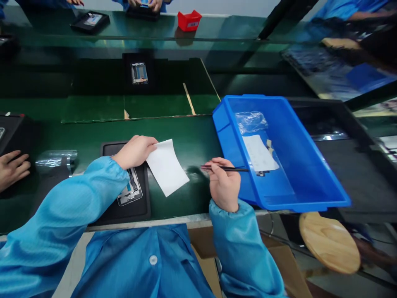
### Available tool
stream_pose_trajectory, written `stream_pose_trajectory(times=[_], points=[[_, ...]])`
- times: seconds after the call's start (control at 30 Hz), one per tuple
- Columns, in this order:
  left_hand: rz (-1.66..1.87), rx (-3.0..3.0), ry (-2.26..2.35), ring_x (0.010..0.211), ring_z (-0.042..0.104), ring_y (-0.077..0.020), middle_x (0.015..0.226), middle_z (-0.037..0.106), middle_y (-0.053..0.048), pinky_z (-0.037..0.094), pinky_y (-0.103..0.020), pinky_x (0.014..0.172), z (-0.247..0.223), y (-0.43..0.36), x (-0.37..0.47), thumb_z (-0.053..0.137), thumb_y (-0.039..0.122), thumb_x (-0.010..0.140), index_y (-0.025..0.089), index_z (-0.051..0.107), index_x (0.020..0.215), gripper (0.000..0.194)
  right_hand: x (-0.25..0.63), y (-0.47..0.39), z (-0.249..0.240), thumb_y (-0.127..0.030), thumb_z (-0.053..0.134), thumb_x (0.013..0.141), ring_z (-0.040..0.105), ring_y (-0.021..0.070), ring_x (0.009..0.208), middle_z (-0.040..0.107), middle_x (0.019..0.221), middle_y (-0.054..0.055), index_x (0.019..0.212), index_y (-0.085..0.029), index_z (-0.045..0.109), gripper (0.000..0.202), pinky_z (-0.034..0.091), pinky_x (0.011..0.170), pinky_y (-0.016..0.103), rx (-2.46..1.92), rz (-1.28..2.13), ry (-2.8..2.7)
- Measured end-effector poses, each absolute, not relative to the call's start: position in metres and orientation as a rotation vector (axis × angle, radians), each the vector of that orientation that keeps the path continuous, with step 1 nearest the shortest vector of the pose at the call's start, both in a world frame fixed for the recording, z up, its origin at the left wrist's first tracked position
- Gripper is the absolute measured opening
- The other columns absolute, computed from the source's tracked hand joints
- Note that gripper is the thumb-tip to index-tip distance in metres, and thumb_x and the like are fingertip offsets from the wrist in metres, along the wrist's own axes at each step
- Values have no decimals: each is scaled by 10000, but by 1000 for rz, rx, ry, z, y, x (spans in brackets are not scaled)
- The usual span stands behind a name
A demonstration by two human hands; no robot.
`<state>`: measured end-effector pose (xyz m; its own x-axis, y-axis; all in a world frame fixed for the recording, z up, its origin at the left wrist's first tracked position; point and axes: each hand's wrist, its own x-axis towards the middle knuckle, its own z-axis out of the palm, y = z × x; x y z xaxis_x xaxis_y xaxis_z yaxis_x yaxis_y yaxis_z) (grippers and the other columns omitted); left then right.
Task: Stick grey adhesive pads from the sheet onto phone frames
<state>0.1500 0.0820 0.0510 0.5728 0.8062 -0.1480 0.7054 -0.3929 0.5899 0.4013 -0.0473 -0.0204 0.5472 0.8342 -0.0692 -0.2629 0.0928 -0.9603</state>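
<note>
Between its thumb and fingers, my left hand [135, 151] pinches a white sheet of paper [167, 169] by its upper left corner. Below that wrist, a metal phone frame with inner parts [134, 191] lies in a black tray [141, 211], partly covered by my sleeve. My right hand [226, 188] is closed around dark tweezers [237, 169]; their pointed tip faces left, apart from the paper. Just right of this hand stands a blue bin [310, 165], holding another white sheet [259, 152], a clear plastic bag [251, 121] and small pieces.
Another phone part [139, 73] sits in a black holder beyond the green mat [93, 109]. A co-worker's hand [14, 169] rests at the left near clear film [57, 159]. On the far shelf is a red bin [189, 21]. A wooden stool [330, 242] stands at lower right.
</note>
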Motion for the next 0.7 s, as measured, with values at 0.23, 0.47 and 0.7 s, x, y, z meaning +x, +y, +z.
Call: stream_pose_trajectory(times=[0.23, 0.47, 0.7], points=[[958, 2791, 553, 1192, 673, -198, 1203, 750, -74, 519, -355, 1074, 45, 7, 123, 486, 126, 975, 183, 682, 1207, 310, 355, -49, -8, -551, 658, 841, 254, 34, 353, 586, 557, -33, 796, -164, 667, 390, 245, 342, 195, -1180, 1420, -629], [606, 2563, 1058, 1445, 436, -333, 1546, 464, -193, 436, -537, 1147, 29, -26, 101, 690, 377, 891, 193, 460, 1464, 644, 323, -47, -4, -469, 850, 713, 730, 247, 813, 798, 924, 99, 926, -150, 785, 389, 601, 762, 372, -1331, 1148, -782], [316, 2119, 1422, 467, 586, -159, 525, 618, 35, 454, -230, 431, 22, -44, 46, 623, 549, 876, 216, 686, 768, 356, 278, -97, -3, -591, 818, 686, 573, 148, 635, 699, 736, 14, 836, -153, 767, 467, 496, 594, 268, -1143, 1304, -863]])
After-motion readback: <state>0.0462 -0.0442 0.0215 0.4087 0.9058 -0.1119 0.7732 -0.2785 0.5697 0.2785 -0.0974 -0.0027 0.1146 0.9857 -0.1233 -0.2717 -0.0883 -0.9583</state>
